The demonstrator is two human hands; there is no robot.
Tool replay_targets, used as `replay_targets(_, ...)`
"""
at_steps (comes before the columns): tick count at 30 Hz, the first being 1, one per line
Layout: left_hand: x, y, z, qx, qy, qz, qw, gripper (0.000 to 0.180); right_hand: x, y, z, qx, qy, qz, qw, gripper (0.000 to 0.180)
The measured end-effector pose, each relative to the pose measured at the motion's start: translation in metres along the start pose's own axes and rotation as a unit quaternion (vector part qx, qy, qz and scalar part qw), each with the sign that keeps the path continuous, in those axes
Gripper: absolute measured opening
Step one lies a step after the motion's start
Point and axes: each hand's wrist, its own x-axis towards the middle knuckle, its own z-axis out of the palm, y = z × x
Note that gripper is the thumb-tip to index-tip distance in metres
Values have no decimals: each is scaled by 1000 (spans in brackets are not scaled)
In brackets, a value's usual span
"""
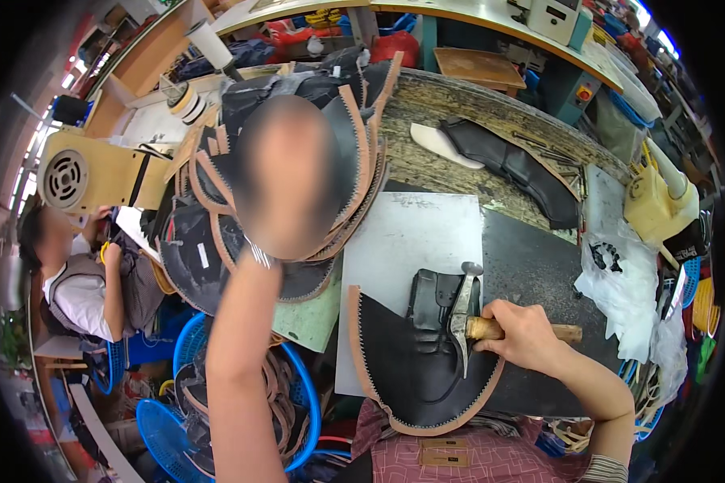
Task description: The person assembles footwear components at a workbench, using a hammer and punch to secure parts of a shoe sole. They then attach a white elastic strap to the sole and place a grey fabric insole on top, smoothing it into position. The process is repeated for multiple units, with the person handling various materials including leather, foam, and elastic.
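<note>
My right hand (pixel 522 334) is closed round the wooden handle of a hammer (pixel 461 318), whose metal head lies over a black leather shoe upper piece (pixel 391 358). That piece has a curved, stitched brown edge and spreads over a pale flat board (pixel 415 225) in front of me. A strap part with several slots (pixel 428 302) shows on it beside the hammer head. My left arm reaches forward to a pile of similar black leather pieces (pixel 209 249). Over that pile my left hand (pixel 286 177) is blurred, so its fingers cannot be made out.
A black shoe upper (pixel 507 165) and a white sole-shaped piece (pixel 445 145) lie on the worn bench. To the right are a yellowish jug (pixel 660 201) and plastic bags (pixel 620 290). Blue baskets (pixel 308 386) stand lower left. Another person (pixel 80 282) sits at far left.
</note>
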Motion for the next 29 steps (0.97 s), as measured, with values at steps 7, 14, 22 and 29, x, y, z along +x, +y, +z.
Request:
replay_targets(7, 79, -117, -60, 86, -88, -157, 980, 19, 27, 51, -93, -21, 170, 74, 982, 31)
replay_targets(14, 11, 45, -89, -246, -111, -56, 961, 12, 17, 116, -101, -67, 358, 42, 930, 22)
replay_targets(22, -160, 22, -13, -128, -343, -72, 928, 12, 20, 11, -66, 116, 211, -12, 971, 31)
replay_targets(29, -150, 26, -11, -315, -352, -322, 820, 15, 11, -10, -28, 93, 45, -48, 993, 25)
